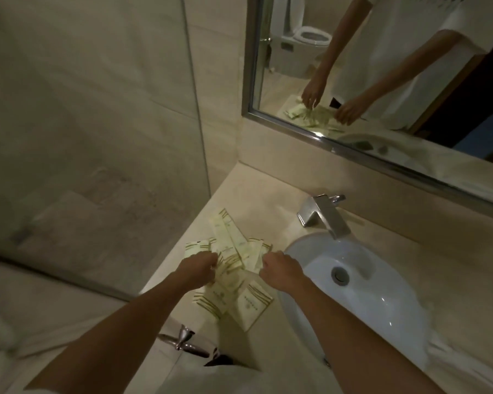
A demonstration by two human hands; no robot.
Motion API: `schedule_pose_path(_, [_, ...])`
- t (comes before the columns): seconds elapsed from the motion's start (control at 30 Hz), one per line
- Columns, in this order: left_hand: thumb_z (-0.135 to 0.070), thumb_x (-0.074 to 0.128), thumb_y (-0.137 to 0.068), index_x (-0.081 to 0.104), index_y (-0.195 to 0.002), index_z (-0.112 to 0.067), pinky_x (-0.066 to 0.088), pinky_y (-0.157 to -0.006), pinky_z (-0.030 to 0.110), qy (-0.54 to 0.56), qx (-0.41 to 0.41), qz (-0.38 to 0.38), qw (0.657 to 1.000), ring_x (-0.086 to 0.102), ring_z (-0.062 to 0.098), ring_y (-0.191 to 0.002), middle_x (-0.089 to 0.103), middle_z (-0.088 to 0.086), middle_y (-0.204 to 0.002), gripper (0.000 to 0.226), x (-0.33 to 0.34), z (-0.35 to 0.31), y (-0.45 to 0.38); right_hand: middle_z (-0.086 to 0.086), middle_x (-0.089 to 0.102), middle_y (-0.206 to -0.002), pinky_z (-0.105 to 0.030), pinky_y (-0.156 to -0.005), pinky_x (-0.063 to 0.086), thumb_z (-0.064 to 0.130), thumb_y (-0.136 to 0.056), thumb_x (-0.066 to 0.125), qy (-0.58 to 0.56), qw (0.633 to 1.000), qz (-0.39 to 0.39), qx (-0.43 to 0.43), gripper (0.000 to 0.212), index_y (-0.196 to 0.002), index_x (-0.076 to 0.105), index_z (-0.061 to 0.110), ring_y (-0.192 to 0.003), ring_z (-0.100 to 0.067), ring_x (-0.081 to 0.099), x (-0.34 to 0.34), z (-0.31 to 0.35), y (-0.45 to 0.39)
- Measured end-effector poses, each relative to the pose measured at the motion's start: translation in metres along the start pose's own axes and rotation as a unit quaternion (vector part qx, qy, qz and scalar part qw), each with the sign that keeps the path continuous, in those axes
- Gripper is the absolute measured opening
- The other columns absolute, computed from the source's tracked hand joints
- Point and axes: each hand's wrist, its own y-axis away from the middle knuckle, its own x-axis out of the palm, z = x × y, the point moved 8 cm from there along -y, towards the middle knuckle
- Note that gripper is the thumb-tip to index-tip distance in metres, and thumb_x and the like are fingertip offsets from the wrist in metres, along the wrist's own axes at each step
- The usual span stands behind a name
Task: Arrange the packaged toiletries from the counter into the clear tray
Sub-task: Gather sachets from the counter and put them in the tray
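Observation:
Several pale cream toiletry packets (231,251) with gold stripes lie in a loose overlapping pile on the beige counter (256,200), left of the sink. My left hand (199,270) rests on the pile's left side with its fingers curled onto packets. At the pile's right side my right hand (281,270) has its fingers curled down on the packets. Whether either hand has lifted a packet is hidden by the knuckles. Two square packets (251,302) lie nearest me. I see no clear tray in this view.
A white sink basin (376,297) with a chrome faucet (325,214) sits right of the pile. A mirror (382,66) hangs behind the counter and reflects my arms. A glass shower panel (97,137) stands on the left, and a chrome towel bar (182,341) is below the counter edge.

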Motion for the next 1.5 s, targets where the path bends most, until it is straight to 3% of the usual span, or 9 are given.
schedule_pose_path(0.13, [-0.025, 0.053, -0.090, 0.052, -0.113, -0.016, 0.047, -0.078, 0.036, -0.024, 0.021, -0.055, 0.998, 0.055, 0.027, -0.100, 0.056, 0.007, -0.112, 0.025, -0.013, 0.012, -0.013, -0.010, 0.056, -0.096, -0.037, -0.077, 0.046, 0.021, -0.087, 0.050, -0.020, 0.999, -0.025, 0.013, 0.009, -0.091, 0.051, 0.013, -0.096, -0.035, 0.059, 0.000, 0.021, -0.025])
schedule_pose_path(0.3, [-0.021, 0.045, -0.095, 0.047, -0.127, -0.019, 0.044, -0.081, 0.042, -0.062, 0.038, -0.072, 0.995, 0.052, 0.030, -0.103, 0.051, 0.009, -0.120, 0.033, -0.022, 0.011, -0.037, -0.012, 0.060, -0.105, -0.032, -0.070, 0.040, 0.019, -0.089, 0.052, -0.023, 0.998, -0.057, 0.019, 0.016, -0.102, 0.054, 0.010, -0.095, -0.033, 0.060, -0.001, 0.038, -0.056])
schedule_pose_path(0.4, [-0.018, 0.043, -0.094, 0.042, -0.133, -0.024, 0.044, -0.081, 0.043, -0.090, 0.052, -0.069, 0.992, 0.050, 0.030, -0.106, 0.047, 0.009, -0.124, 0.040, -0.023, 0.013, -0.052, -0.010, 0.058, -0.114, -0.034, -0.075, 0.045, 0.022, -0.090, 0.053, -0.035, 0.996, -0.069, 0.033, 0.024, -0.111, 0.055, 0.012, -0.102, -0.032, 0.060, 0.001, 0.045, -0.078])
schedule_pose_path(0.77, [-0.021, 0.074, -0.076, 0.033, -0.135, -0.027, 0.046, -0.080, 0.040, -0.150, 0.116, -0.023, 0.982, 0.051, 0.026, -0.102, 0.042, 0.006, -0.122, 0.071, -0.022, 0.014, -0.098, -0.008, 0.054, -0.117, -0.037, -0.079, 0.048, 0.021, -0.090, 0.059, -0.078, 0.987, -0.094, 0.100, 0.028, -0.117, 0.053, 0.017, -0.107, -0.030, 0.057, 0.013, 0.046, -0.133])
schedule_pose_path(0.97, [-0.019, 0.073, -0.077, 0.037, -0.128, -0.021, 0.046, -0.080, 0.039, -0.167, 0.132, -0.011, 0.977, 0.052, 0.027, -0.106, 0.044, 0.008, -0.124, 0.063, -0.027, 0.005, -0.103, -0.006, 0.065, -0.096, -0.028, -0.064, 0.042, 0.019, -0.085, 0.061, -0.156, 0.973, -0.091, 0.146, 0.004, -0.089, 0.060, 0.019, -0.090, -0.029, 0.062, 0.015, 0.040, -0.138])
schedule_pose_path(1.1, [-0.017, 0.070, -0.080, 0.038, -0.131, -0.019, 0.046, -0.084, 0.040, -0.198, 0.139, -0.014, 0.970, 0.048, 0.028, -0.113, 0.041, 0.010, -0.131, 0.060, -0.036, 0.004, -0.108, -0.002, 0.057, -0.070, -0.026, -0.059, 0.042, 0.023, -0.080, 0.068, -0.221, 0.960, -0.048, 0.166, 0.026, -0.060, 0.052, 0.020, -0.069, -0.024, 0.057, 0.015, 0.034, -0.142])
schedule_pose_path(1.2, [-0.019, 0.066, -0.083, 0.040, -0.133, -0.016, 0.046, -0.086, 0.041, -0.208, 0.133, -0.008, 0.969, 0.046, 0.028, -0.114, 0.039, 0.011, -0.134, 0.057, -0.042, 0.007, -0.109, 0.001, 0.049, -0.061, -0.026, -0.058, 0.039, 0.024, -0.076, 0.071, -0.239, 0.957, -0.029, 0.164, 0.032, -0.055, 0.047, 0.019, -0.060, -0.020, 0.049, 0.011, 0.032, -0.143])
schedule_pose_path(1.3, [-0.017, 0.057, -0.090, 0.048, -0.127, -0.014, 0.047, -0.086, 0.041, -0.213, 0.133, -0.010, 0.968, 0.046, 0.029, -0.114, 0.042, 0.012, -0.132, 0.039, -0.052, 0.006, -0.108, 0.003, 0.051, -0.061, -0.026, -0.061, 0.041, 0.025, -0.076, 0.072, -0.249, 0.955, -0.033, 0.156, 0.035, -0.053, 0.046, 0.021, -0.066, -0.021, 0.053, 0.002, 0.029, -0.140])
schedule_pose_path(1.5, [-0.015, 0.055, -0.091, 0.056, -0.115, -0.013, 0.044, -0.077, 0.037, -0.227, 0.149, -0.031, 0.962, 0.051, 0.025, -0.105, 0.063, 0.008, -0.113, 0.024, -0.070, -0.007, -0.098, 0.003, 0.056, -0.070, -0.024, -0.064, 0.040, 0.024, -0.079, 0.072, -0.253, 0.959, -0.061, 0.112, 0.033, -0.058, 0.047, 0.025, -0.074, -0.019, 0.056, -0.029, 0.015, -0.119])
